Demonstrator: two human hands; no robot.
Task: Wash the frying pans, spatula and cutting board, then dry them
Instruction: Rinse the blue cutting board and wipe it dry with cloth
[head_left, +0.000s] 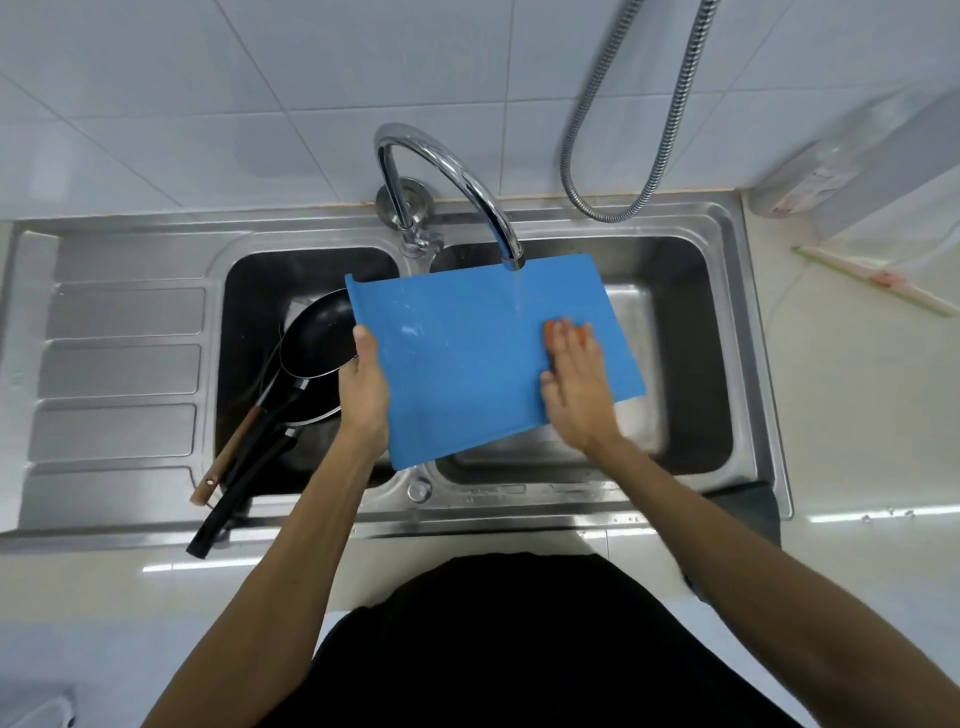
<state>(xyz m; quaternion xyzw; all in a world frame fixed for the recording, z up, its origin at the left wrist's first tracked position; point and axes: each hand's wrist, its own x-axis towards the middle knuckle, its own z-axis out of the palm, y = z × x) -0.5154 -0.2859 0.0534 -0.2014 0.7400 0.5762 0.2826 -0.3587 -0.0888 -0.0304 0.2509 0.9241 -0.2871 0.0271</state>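
A blue cutting board (467, 364) is held tilted over the double sink, under water running from the chrome tap (457, 182). My left hand (363, 384) grips the board's left edge. My right hand (574, 387) lies flat on the board's right part, fingers straight, pressing an orange sponge (558, 330) that peeks out past my fingertips. In the left basin two black frying pans (317, 338) lie stacked, their black handles (234, 499) sticking out over the front rim. A wooden spatula handle (221, 462) lies beside them.
The steel sink (748, 364) has a ribbed drainboard (119, 374) on the left. A metal shower hose (649, 130) hangs on the tiled wall. A clear bottle (810, 171) and chopsticks (872, 280) lie on the right counter.
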